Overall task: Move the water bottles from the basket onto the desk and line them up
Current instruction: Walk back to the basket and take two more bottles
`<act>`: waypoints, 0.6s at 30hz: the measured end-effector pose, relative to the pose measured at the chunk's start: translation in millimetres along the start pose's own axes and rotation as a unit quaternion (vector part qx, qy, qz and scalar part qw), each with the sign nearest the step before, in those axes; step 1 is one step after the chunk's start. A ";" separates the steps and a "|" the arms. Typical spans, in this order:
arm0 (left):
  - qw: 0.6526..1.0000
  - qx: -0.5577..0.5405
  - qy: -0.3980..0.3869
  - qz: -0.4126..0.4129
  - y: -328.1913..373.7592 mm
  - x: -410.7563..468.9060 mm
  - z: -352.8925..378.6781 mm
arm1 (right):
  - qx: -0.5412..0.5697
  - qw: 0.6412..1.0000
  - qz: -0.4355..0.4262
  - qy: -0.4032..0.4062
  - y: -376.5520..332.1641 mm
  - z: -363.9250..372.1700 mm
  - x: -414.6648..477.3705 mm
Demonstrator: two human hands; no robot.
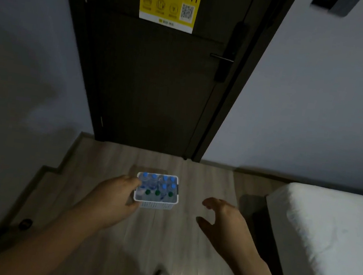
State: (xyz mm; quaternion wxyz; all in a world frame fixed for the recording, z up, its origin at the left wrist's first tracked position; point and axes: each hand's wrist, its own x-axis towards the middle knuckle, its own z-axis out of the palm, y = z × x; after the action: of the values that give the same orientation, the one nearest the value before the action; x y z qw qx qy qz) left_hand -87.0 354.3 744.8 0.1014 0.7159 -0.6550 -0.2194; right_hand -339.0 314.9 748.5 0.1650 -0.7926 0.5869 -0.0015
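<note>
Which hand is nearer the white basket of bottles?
Left. The left hand is at the left rim of the basket, apparently touching it; the right hand is off to its right, with bare floor between.

Basket (155,205): white plastic, matt. Bottles (146,182): clear plastic, with blue and green plastic caps. Floor (188,253): pale wood-grain boards, smooth, slight sheen. Door (148,86): dark wood grain, matt; handle (221,57) metal. Sheet (337,227): white cloth, matt.

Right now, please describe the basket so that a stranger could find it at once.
Start at the dark door with the yellow Wi-Fi sign. On the wooden floor before it stands a white basket, the only container there, packed with blue- and green-capped bottles.
</note>
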 end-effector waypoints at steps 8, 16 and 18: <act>0.998 -0.033 -0.033 -0.053 -19.3 123.5 33.3 | 0.013 0.998 -0.009 -0.062 46.4 21.6 140.5; 0.992 -0.014 -0.084 -0.094 -43.3 227.1 94.6 | 0.025 0.990 -0.019 -0.139 90.3 61.5 270.1; 0.990 -0.012 -0.099 -0.099 -54.7 247.4 112.9 | 0.021 0.988 -0.018 -0.151 96.4 78.7 291.8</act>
State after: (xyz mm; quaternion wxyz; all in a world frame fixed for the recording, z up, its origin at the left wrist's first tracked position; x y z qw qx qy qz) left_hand -77.3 134.0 576.6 0.0224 0.7507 -0.5849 -0.3064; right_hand -322.4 38.9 592.9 0.2686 -0.7903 0.5410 0.1030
